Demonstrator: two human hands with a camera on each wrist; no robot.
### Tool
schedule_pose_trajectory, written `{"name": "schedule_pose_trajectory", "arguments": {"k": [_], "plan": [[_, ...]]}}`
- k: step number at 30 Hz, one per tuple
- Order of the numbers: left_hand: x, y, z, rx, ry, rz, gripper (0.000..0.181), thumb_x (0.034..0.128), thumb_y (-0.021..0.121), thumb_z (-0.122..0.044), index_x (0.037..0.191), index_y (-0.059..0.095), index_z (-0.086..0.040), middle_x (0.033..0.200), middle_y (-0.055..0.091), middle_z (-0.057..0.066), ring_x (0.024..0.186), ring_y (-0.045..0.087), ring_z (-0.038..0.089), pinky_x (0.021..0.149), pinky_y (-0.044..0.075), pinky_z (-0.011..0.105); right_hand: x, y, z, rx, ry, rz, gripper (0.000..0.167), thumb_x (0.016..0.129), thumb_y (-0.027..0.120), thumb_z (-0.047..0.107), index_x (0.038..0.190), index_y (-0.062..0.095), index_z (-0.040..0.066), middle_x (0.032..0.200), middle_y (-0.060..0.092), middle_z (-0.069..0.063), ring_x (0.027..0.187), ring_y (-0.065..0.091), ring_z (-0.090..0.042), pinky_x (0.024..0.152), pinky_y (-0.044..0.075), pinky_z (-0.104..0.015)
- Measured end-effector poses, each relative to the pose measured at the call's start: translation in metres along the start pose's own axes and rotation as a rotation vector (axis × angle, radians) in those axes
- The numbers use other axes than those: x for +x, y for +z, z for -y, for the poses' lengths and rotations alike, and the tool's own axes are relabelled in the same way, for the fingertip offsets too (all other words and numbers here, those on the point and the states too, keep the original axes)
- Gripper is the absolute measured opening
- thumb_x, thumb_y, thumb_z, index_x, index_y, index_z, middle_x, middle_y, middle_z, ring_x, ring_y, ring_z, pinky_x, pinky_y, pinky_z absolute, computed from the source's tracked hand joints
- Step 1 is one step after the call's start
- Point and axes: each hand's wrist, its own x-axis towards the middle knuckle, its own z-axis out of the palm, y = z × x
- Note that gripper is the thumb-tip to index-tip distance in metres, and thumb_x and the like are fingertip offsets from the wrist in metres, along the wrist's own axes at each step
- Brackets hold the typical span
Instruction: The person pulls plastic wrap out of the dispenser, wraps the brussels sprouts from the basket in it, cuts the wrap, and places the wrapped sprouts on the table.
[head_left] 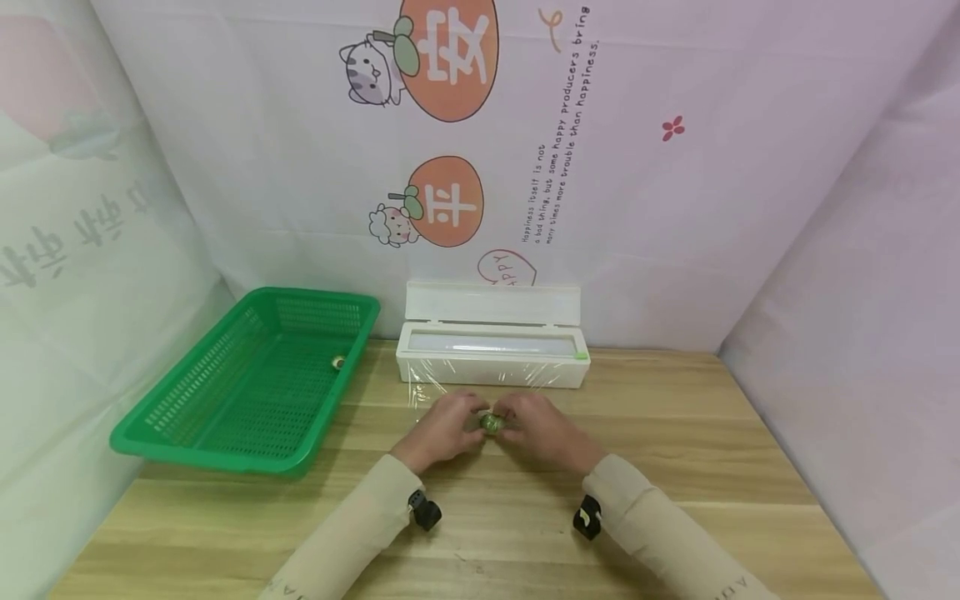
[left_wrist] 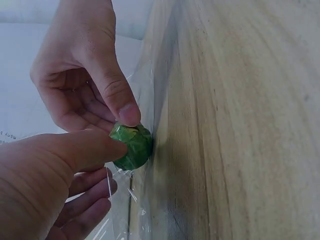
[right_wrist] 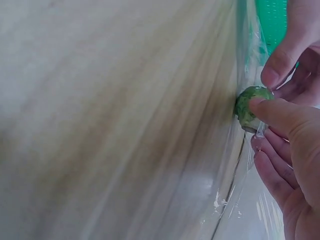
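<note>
A Brussels sprout (head_left: 491, 424) sits low over the table on clear cling film, between the two hands. My left hand (head_left: 450, 427) reaches it from the left, thumb on the sprout and fingers curled near its far side. From the right, my right hand (head_left: 538, 427) also pinches it with its thumb against the leaves. Both thumbs touch the sprout (left_wrist: 134, 147) in the left wrist view. The film (right_wrist: 220, 200) stretches beneath the sprout and back towards a white dispenser box (head_left: 491, 372). Some fingertips are hidden behind the sprout and film.
The dispenser's lid (head_left: 491, 304) stands raised against the printed backdrop. To the left, a green plastic basket (head_left: 300, 457) holds one small round pale item (head_left: 338, 362). Cloth walls border the wooden table (head_left: 675, 467) on both sides.
</note>
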Motion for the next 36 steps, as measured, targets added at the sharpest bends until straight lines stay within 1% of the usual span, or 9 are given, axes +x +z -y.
{"name": "schedule_pose_trajectory", "arguments": {"k": [3, 9, 11, 15, 17, 21, 24, 30, 36], "plan": [[-0.003, 0.0, 0.001, 0.024, 0.007, -0.021, 0.037, 0.0874, 0.085, -0.012, 0.122, 0.074, -0.004, 0.12, 0.074, 0.01, 0.111, 0.071, 0.025, 0.099, 0.062, 0.038, 0.002, -0.001, -0.002, 0.046, 0.021, 0.029, 0.015, 0.089, 0.083, 0.008, 0.103, 0.077, 0.007, 0.099, 0.079, -0.003, 0.094, 0.075, -0.014, 0.084, 0.064, -0.024], [-0.004, 0.005, 0.001, 0.057, 0.114, -0.084, 0.029, 0.0844, 0.086, -0.008, 0.112, 0.075, -0.004, 0.107, 0.073, 0.008, 0.1, 0.07, 0.023, 0.091, 0.063, 0.035, 0.005, -0.005, -0.006, 0.117, 0.01, 0.045, 0.014, 0.087, 0.083, 0.004, 0.099, 0.077, 0.006, 0.096, 0.079, -0.005, 0.09, 0.075, -0.017, 0.082, 0.064, -0.023], [-0.003, 0.007, 0.002, 0.058, 0.119, -0.093, 0.029, 0.0833, 0.087, -0.007, 0.11, 0.076, -0.004, 0.105, 0.073, 0.008, 0.097, 0.07, 0.022, 0.088, 0.063, 0.033, 0.007, -0.006, -0.006, 0.127, 0.004, 0.055, 0.014, 0.087, 0.083, 0.002, 0.1, 0.077, 0.004, 0.097, 0.079, -0.007, 0.09, 0.076, -0.019, 0.082, 0.064, -0.024], [-0.001, 0.01, 0.003, 0.059, 0.108, -0.101, 0.029, 0.083, 0.088, -0.007, 0.11, 0.077, -0.004, 0.102, 0.073, 0.006, 0.094, 0.071, 0.02, 0.086, 0.064, 0.03, 0.008, -0.008, -0.006, 0.122, 0.011, 0.075, 0.017, 0.087, 0.084, 0.003, 0.103, 0.077, 0.003, 0.099, 0.079, -0.008, 0.092, 0.077, -0.02, 0.083, 0.065, -0.024], [0.002, 0.01, 0.004, 0.064, 0.093, -0.093, 0.029, 0.0834, 0.088, -0.008, 0.11, 0.077, -0.004, 0.101, 0.073, 0.005, 0.094, 0.072, 0.019, 0.085, 0.064, 0.029, 0.007, -0.008, -0.006, 0.085, 0.017, 0.069, 0.02, 0.087, 0.085, 0.007, 0.106, 0.078, 0.004, 0.101, 0.079, -0.006, 0.091, 0.076, -0.017, 0.083, 0.064, -0.023], [0.007, 0.009, 0.006, 0.064, 0.056, -0.067, 0.024, 0.0846, 0.087, -0.009, 0.106, 0.078, -0.006, 0.101, 0.075, 0.005, 0.095, 0.073, 0.019, 0.088, 0.064, 0.031, 0.004, -0.01, -0.007, 0.009, 0.011, 0.038, 0.03, 0.087, 0.086, 0.013, 0.115, 0.077, 0.005, 0.111, 0.08, -0.007, 0.101, 0.075, -0.02, 0.091, 0.064, -0.032], [0.011, 0.008, 0.008, 0.04, 0.028, -0.051, 0.019, 0.0849, 0.086, -0.007, 0.102, 0.079, -0.007, 0.102, 0.078, 0.005, 0.097, 0.074, 0.02, 0.092, 0.064, 0.033, 0.003, -0.01, -0.007, -0.011, -0.006, 0.011, 0.034, 0.087, 0.087, 0.015, 0.118, 0.076, 0.005, 0.117, 0.079, -0.009, 0.109, 0.075, -0.025, 0.097, 0.064, -0.04], [0.015, 0.006, 0.01, -0.032, -0.012, -0.034, 0.016, 0.0863, 0.084, -0.004, 0.101, 0.078, -0.007, 0.103, 0.08, 0.006, 0.1, 0.075, 0.021, 0.094, 0.063, 0.036, 0.003, -0.005, -0.007, -0.015, -0.046, -0.016, 0.03, 0.086, 0.087, 0.012, 0.113, 0.076, 0.005, 0.11, 0.079, -0.007, 0.101, 0.074, -0.022, 0.092, 0.064, -0.036], [0.018, 0.004, 0.011, -0.066, -0.029, -0.022, 0.016, 0.0878, 0.083, -0.006, 0.103, 0.078, -0.007, 0.101, 0.08, 0.006, 0.097, 0.074, 0.02, 0.091, 0.063, 0.034, 0.003, 0.0, -0.006, -0.091, -0.04, -0.035, 0.033, 0.084, 0.089, 0.013, 0.113, 0.076, 0.008, 0.108, 0.077, -0.004, 0.1, 0.071, -0.019, 0.091, 0.064, -0.036]]}}
